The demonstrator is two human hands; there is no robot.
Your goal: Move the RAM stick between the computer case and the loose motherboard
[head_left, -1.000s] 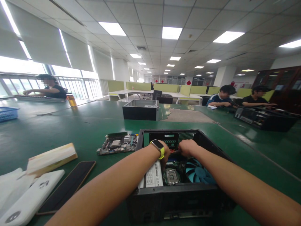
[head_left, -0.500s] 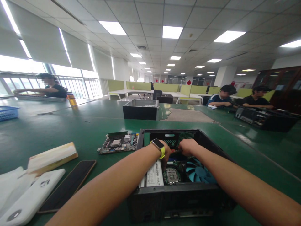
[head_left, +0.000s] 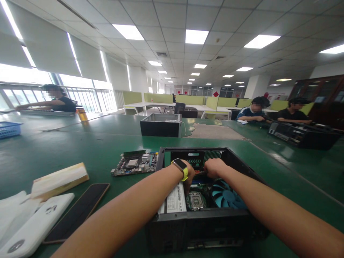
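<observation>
A black computer case (head_left: 215, 224) lies open in front of me. Both my hands reach down into it. My left hand (head_left: 190, 172), below a watch (head_left: 180, 165) with a yellow-green band, is beside the white-labelled power supply (head_left: 174, 200); its fingers are hidden. Curled closed near the far inner wall is my right hand (head_left: 215, 167), and what its fingers hold cannot be made out. Some orange-red wires (head_left: 198, 172) show between the hands. Nearer to me inside the case are a CPU socket (head_left: 196, 200) and a blue fan (head_left: 228, 194).
Left of the case lies a loose motherboard (head_left: 135, 163). A dark phone (head_left: 77, 213), a white phone-shaped object (head_left: 40, 225) and a tissue pack (head_left: 60, 181) are at the near left. Another case (head_left: 161, 128) stands farther back. People sit at both sides; a case (head_left: 303, 136) is at the right.
</observation>
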